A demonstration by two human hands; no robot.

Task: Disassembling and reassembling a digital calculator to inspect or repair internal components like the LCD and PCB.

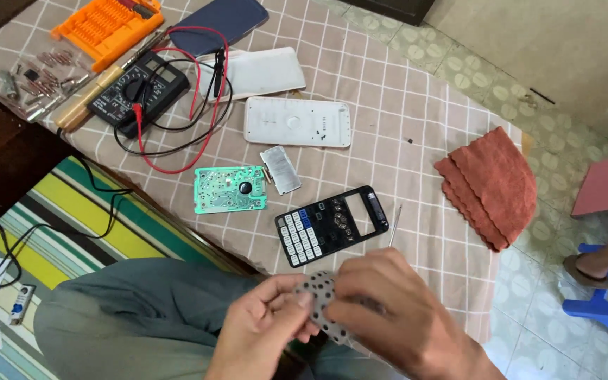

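both hands are low at the frame's bottom edge, over the lap, working a grey rubber keypad mat (324, 299) dotted with dark contacts. left hand (265, 331) pinches the mat's near edge, thumb on top, fingers curled under. right hand (388, 313) covers the far side, fingers pressed together and closed over it; how its fingertips sit underneath, cannot tell.

up on the checked cloth (416, 127), the black calculator front (332, 225) lies face up with its keys in, just beyond the hands. a thin probe (395, 225) lies beside it. the green circuit board (230, 190) and small metal plate (280, 169) sit further out, then the white back cover (297, 122). multimeter (138, 91) with red and black leads, orange bit set (107, 24) and red rag (494, 183) are well apart.

best handling, i'd say: hold the mat by its edges only, keep fingers off those dark contacts, keep it flat and unstretched, no twisting.
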